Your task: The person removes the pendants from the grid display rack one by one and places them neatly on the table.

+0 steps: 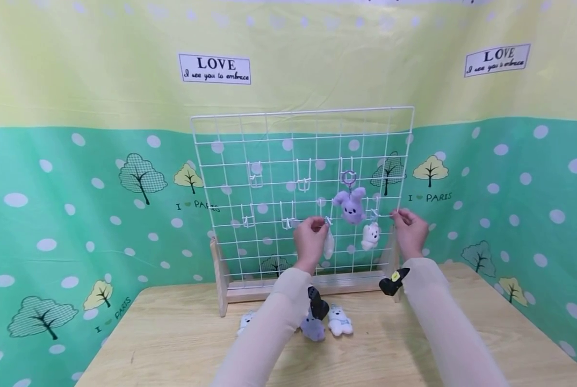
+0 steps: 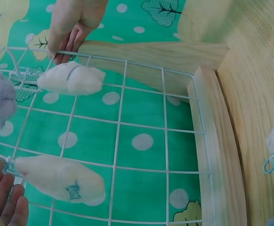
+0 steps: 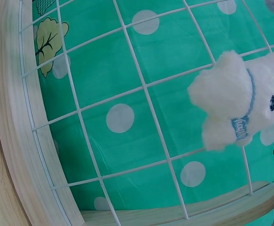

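Observation:
My left hand point(image 1: 310, 242) pinches the top loop of a white plush keychain point(image 1: 329, 244) at a hook on the white wire grid rack point(image 1: 279, 252). In the left wrist view this plush point(image 2: 61, 179) hangs down in front of the wires, a small blue-green mark on it. My right hand point(image 1: 411, 231) grips the rack's right edge wire. Between the hands hangs a white bear plush point(image 1: 370, 236), with a blue ribbon at its neck in the right wrist view. Above it a purple plush keychain point(image 1: 351, 207) hangs by its ring from an upper hook.
Bare hooks point(image 1: 288, 222) sit on the grid's left and middle. Wooden feet point(image 1: 219, 277) hold the rack on the wooden table point(image 1: 172, 333). Before it lie a white plush point(image 1: 339, 321), a purple plush point(image 1: 312, 327) and another white one point(image 1: 246, 321), partly behind my left sleeve.

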A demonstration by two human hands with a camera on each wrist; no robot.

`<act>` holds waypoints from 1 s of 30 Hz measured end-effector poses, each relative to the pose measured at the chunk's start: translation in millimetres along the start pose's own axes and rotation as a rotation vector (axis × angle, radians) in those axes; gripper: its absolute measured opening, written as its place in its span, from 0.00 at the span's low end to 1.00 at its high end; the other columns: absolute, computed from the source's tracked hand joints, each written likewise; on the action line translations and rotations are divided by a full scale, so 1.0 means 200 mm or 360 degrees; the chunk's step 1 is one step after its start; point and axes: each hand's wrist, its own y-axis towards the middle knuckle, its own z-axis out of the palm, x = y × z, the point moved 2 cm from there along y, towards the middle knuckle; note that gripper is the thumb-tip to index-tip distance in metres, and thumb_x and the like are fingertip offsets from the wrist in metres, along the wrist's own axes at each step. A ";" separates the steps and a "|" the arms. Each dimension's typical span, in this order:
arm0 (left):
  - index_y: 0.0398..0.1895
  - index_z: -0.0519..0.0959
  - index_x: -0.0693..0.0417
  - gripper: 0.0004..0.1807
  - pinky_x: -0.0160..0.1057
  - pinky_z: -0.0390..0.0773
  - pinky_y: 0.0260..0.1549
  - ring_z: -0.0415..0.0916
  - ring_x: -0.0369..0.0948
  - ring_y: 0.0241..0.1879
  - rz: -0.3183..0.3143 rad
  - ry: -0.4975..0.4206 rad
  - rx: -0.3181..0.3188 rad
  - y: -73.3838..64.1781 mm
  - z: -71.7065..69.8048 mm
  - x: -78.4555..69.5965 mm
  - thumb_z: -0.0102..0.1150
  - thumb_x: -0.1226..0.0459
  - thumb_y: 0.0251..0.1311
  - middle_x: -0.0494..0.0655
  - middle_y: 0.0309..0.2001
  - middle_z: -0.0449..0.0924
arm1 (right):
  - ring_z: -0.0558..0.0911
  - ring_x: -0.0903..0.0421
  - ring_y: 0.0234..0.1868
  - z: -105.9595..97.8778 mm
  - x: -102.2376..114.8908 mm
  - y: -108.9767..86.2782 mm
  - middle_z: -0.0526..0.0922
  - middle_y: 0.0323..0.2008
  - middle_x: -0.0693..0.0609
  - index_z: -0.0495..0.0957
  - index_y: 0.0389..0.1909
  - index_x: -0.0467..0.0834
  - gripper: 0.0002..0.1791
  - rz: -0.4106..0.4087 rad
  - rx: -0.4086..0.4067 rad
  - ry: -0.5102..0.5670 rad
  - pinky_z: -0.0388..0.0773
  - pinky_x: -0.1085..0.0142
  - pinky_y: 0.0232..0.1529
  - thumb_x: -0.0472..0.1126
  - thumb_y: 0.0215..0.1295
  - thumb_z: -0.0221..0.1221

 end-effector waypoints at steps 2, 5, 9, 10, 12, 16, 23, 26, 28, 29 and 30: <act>0.42 0.81 0.59 0.09 0.33 0.80 0.37 0.79 0.39 0.37 0.0004 0.0006 -0.0006 0.01 0.00 0.00 0.61 0.66 0.58 0.47 0.38 0.83 | 0.80 0.62 0.45 0.00 0.00 0.00 0.82 0.50 0.47 0.79 0.51 0.42 0.18 -0.0006 -0.0004 -0.0001 0.76 0.68 0.51 0.48 0.65 0.57; 0.41 0.81 0.58 0.08 0.33 0.79 0.37 0.78 0.39 0.37 -0.0002 0.0010 -0.0013 0.01 0.01 0.00 0.62 0.66 0.58 0.47 0.36 0.83 | 0.80 0.63 0.45 0.00 0.00 0.01 0.82 0.50 0.47 0.79 0.51 0.42 0.18 -0.0002 0.0001 -0.0003 0.76 0.68 0.51 0.48 0.65 0.57; 0.38 0.82 0.56 0.06 0.33 0.79 0.36 0.78 0.38 0.35 -0.0001 0.0009 -0.0020 0.01 0.01 0.00 0.62 0.66 0.58 0.46 0.35 0.82 | 0.80 0.61 0.46 0.00 0.00 0.00 0.82 0.50 0.47 0.78 0.51 0.42 0.18 -0.0002 0.0006 -0.0004 0.76 0.68 0.51 0.48 0.66 0.57; 0.38 0.82 0.56 0.06 0.33 0.79 0.35 0.78 0.38 0.35 0.0001 0.0005 -0.0022 0.01 0.01 0.00 0.62 0.66 0.58 0.46 0.34 0.82 | 0.80 0.60 0.46 0.00 0.00 0.00 0.82 0.50 0.47 0.78 0.51 0.41 0.18 -0.0002 0.0008 -0.0001 0.76 0.68 0.51 0.48 0.66 0.57; 0.37 0.82 0.56 0.05 0.32 0.79 0.34 0.77 0.37 0.34 0.0004 -0.0008 -0.0024 0.01 0.01 0.00 0.62 0.66 0.58 0.45 0.33 0.82 | 0.80 0.58 0.48 0.00 0.00 0.00 0.82 0.49 0.47 0.78 0.51 0.41 0.18 0.0002 0.0009 0.0000 0.76 0.68 0.51 0.48 0.66 0.57; 0.35 0.82 0.56 0.04 0.32 0.79 0.33 0.78 0.37 0.33 0.0045 -0.0021 -0.0008 0.01 0.01 0.01 0.62 0.66 0.58 0.46 0.33 0.83 | 0.80 0.54 0.50 0.00 0.00 0.00 0.82 0.50 0.47 0.78 0.51 0.41 0.19 0.0013 0.0012 -0.0001 0.75 0.67 0.52 0.48 0.66 0.56; 0.35 0.81 0.56 0.04 0.33 0.80 0.35 0.80 0.38 0.36 0.0156 -0.0015 0.0054 0.01 -0.01 0.02 0.63 0.66 0.58 0.47 0.35 0.84 | 0.80 0.52 0.51 0.00 0.00 0.00 0.82 0.50 0.46 0.78 0.51 0.41 0.18 0.0025 0.0006 0.0011 0.75 0.67 0.52 0.48 0.66 0.57; 0.35 0.81 0.55 0.04 0.32 0.80 0.34 0.80 0.38 0.36 0.0179 -0.0028 0.0071 0.01 -0.03 0.02 0.63 0.65 0.58 0.46 0.35 0.84 | 0.80 0.53 0.51 0.00 0.01 0.00 0.82 0.50 0.45 0.78 0.51 0.41 0.18 0.0022 0.0009 0.0007 0.75 0.66 0.53 0.47 0.66 0.57; 0.35 0.81 0.55 0.03 0.31 0.80 0.33 0.80 0.37 0.35 0.0195 -0.0032 0.0083 0.00 -0.03 0.01 0.62 0.65 0.58 0.46 0.34 0.84 | 0.80 0.54 0.51 0.00 0.00 0.00 0.82 0.50 0.46 0.78 0.51 0.41 0.19 0.0022 0.0012 0.0002 0.75 0.66 0.53 0.48 0.66 0.57; 0.34 0.81 0.55 0.03 0.31 0.79 0.32 0.79 0.37 0.34 0.0207 -0.0028 0.0088 0.00 -0.04 0.01 0.62 0.65 0.58 0.46 0.33 0.83 | 0.80 0.55 0.50 0.00 0.00 0.00 0.82 0.50 0.46 0.78 0.52 0.41 0.19 0.0022 0.0013 0.0002 0.75 0.66 0.53 0.48 0.66 0.57; 0.34 0.82 0.55 0.03 0.31 0.79 0.32 0.79 0.36 0.33 0.0219 -0.0022 0.0093 0.00 -0.04 0.00 0.62 0.65 0.58 0.45 0.33 0.83 | 0.80 0.56 0.50 0.00 0.00 0.00 0.81 0.51 0.46 0.78 0.52 0.42 0.19 0.0022 0.0015 0.0000 0.75 0.66 0.53 0.48 0.66 0.56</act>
